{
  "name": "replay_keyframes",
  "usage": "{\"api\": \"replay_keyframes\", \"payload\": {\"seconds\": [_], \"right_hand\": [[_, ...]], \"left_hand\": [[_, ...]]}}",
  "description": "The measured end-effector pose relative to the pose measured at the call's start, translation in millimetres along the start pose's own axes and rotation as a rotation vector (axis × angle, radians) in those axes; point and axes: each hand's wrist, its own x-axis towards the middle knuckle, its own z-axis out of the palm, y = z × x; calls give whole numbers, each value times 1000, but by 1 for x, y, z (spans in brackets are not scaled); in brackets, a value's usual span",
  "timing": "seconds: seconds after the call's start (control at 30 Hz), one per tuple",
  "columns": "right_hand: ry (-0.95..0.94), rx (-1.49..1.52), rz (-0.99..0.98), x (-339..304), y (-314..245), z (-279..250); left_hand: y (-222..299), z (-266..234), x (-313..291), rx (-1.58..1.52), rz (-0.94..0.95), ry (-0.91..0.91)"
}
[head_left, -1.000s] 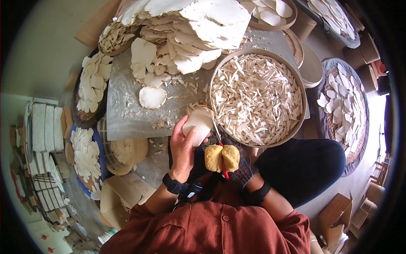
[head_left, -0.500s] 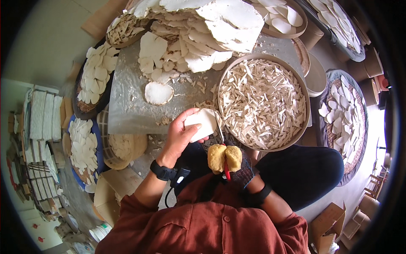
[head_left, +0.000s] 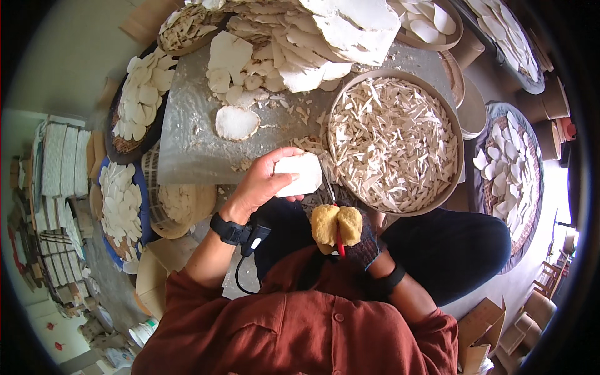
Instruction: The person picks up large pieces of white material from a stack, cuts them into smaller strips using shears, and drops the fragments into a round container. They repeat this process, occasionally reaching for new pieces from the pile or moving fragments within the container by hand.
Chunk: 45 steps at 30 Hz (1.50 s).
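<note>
My left hand (head_left: 262, 182) pinches a flat white slice (head_left: 301, 175) between thumb and fingers, just past the table's near edge. Close by on the right, my gloved right hand (head_left: 362, 250) is closed round scissors (head_left: 340, 240) with red handles padded in yellow foam (head_left: 336, 225). Their narrow metal blades point away from me, beside the slice's right edge. The foam hides most of the right fingers. A round tray (head_left: 461, 147) full of small white cut strips (head_left: 394, 137) stands beyond the right hand. Another rounded slice (head_left: 237, 123) with a brownish rim lies on the table.
Large white sheets (head_left: 350, 31) are heaped at the back of the grey metal table (head_left: 187, 150). Blue-rimmed and dark-rimmed trays of slices (head_left: 122, 206) stand at left, more at right. A cardboard box (head_left: 159, 269) sits by my left elbow, another (head_left: 481, 331) at lower right.
The held slice has turned, so its broad face now shows more squarely beside the blades. The whole view has shifted slightly. Both hands keep their hold.
</note>
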Motion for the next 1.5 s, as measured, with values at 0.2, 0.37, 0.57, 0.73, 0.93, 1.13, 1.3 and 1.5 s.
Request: {"api": "replay_keyframes", "payload": {"seconds": [0.2,0.37,0.57,0.73,0.93,1.13,1.3,1.5], "right_hand": [[36,-995,-58,-7,-5,-14],[-28,-1164,-221,-3,-9,-13],[-40,-1302,-35,-8,-11,-1],[32,75,101,1,-4,5],[-91,-517,-85,2,-10,8],[28,-774,138,-6,-24,8],[-82,-760,-82,-12,-21,-2],[-62,-803,34,-5,-24,7]], "left_hand": [[1,-3,1,54,96,-56],[-19,20,5,-30,399,369],[-30,31,8,-227,347,435],[-17,22,1,-159,223,210],[-15,29,2,-137,185,218],[-14,31,0,-126,131,148],[-12,28,0,-132,93,120],[-10,17,2,74,160,-45]]}}
